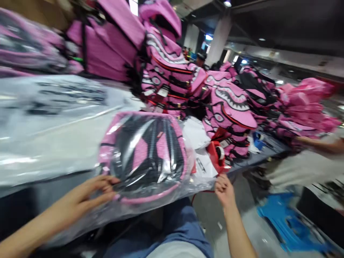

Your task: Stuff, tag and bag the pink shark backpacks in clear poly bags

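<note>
A pink and black backpack point(150, 150) lies flat inside a clear plastic bag point(166, 200) at the table's near edge, straps and back panel facing up. My left hand point(99, 191) is at the backpack's lower left corner, fingers bent and closed on the plastic. At the bag's right end my right hand point(224, 188) has its fingers curled in a pinch on the bag's edge. Just beyond that hand stands a red tape dispenser point(215, 157) with a pale roll. White printed paper point(202, 163) lies beside the dispenser.
Flat plastic bags point(59, 132) cover the table's left side. Stacked pink backpacks with shark-tooth faces point(166, 79) rise behind, and another stack point(228, 111) stands to the right. A person's arm point(319, 145) reaches in at right. Blue plastic point(287, 222) lies on the floor.
</note>
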Tool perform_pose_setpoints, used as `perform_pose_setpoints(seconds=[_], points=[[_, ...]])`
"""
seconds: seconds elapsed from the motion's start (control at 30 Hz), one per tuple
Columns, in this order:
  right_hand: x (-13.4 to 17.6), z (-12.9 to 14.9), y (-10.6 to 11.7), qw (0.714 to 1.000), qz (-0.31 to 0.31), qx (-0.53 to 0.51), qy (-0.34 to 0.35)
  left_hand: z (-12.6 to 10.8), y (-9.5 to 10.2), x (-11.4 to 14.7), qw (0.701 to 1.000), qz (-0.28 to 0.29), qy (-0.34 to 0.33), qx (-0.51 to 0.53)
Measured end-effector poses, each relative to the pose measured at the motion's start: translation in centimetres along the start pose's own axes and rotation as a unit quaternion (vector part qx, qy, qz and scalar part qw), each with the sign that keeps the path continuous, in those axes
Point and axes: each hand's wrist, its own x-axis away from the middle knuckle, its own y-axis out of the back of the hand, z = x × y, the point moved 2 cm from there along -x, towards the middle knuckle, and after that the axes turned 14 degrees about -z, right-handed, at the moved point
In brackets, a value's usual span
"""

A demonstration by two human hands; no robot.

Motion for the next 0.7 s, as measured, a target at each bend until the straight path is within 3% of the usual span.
perform_pose_setpoints(seconds=[0.07,0.13,0.2,0.23,0.27,0.33,0.4,0.47,0.53,0.63,0.7], points=[[1.0,2.4,-2.0,0.993,0.043,-0.112,-0.013,-1.3,0.6,0.2,0.997,0.000,0.042,0.060],[1.9,4.9,-5.3,0.976,0.126,-0.177,-0.019,-2.3,0.9,-0.1,0.995,0.008,0.060,0.077],[3.4,6.4,-10.4,0.953,0.283,-0.107,0.011,-2.7,0.9,-0.4,0.994,0.013,0.066,0.081],[4.6,6.5,-13.4,0.923,0.381,-0.029,0.044,-2.8,0.8,-0.5,0.994,0.013,0.068,0.083],[5.8,6.1,-16.5,0.876,0.471,0.069,0.085,-2.8,0.8,-0.5,0.994,0.015,0.069,0.085],[7.7,4.2,-22.3,0.748,0.601,0.220,0.175,-2.8,0.6,-0.5,0.993,0.019,0.067,0.090],[8.2,1.4,-26.9,0.631,0.639,0.354,0.261,-2.8,0.5,-0.4,0.994,0.021,0.063,0.092],[7.2,-0.8,-29.7,0.558,0.629,0.458,0.287,-2.7,0.4,-0.2,0.994,0.021,0.062,0.092],[5.6,-1.7,-30.7,0.552,0.588,0.521,0.280,-2.6,0.4,-0.1,0.993,0.018,0.062,0.094],[4.3,-0.5,-29.6,0.605,0.493,0.546,0.304,-2.2,0.4,0.0,0.992,0.016,0.063,0.105],[5.5,0.4,-28.2,0.628,0.471,0.517,0.341,-1.9,0.2,-0.1,0.991,0.019,0.064,0.118]])
